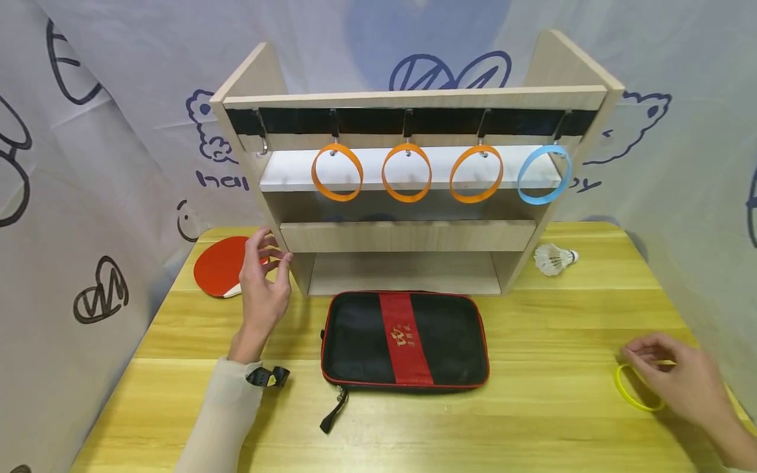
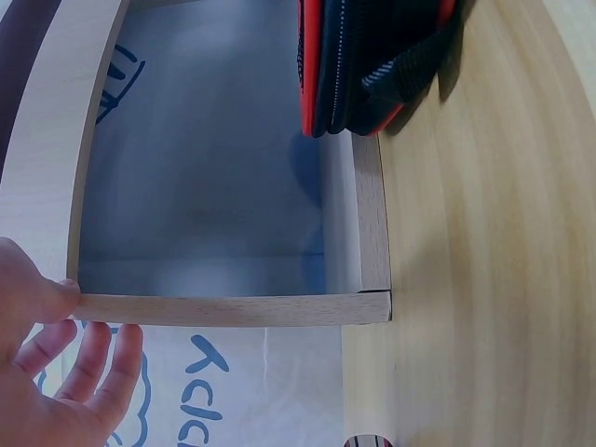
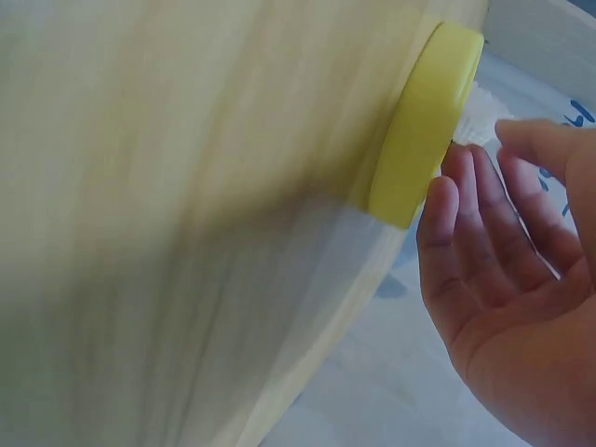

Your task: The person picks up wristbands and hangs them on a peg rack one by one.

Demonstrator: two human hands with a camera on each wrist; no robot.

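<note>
My left hand (image 1: 265, 289) is at the left side panel of a wooden rack (image 1: 408, 236). In the left wrist view its thumb (image 2: 58, 296) lies on the panel's front edge and the bent fingers are along the outer side, pinching it. On the right, a thin yellow ring (image 1: 639, 393) is at the tabletop beneath my right hand (image 1: 680, 374). The right wrist view shows loosely bent fingers (image 3: 442, 209) right beside the ring's outer face, the thumb apart from it. Three orange rings (image 1: 407, 196) and a blue ring (image 1: 562, 190) hang from the rack's hooks; the leftmost hook (image 1: 263, 148) is bare.
A black case with a red stripe (image 1: 408, 341) lies before the rack, its zip pull (image 1: 334, 414) trailing forward. Left of the rack is a red table tennis bat (image 1: 219, 266); to its right lies a shuttlecock (image 1: 554, 259). Patterned cloth (image 1: 130, 164) surrounds the wooden table (image 1: 544, 420).
</note>
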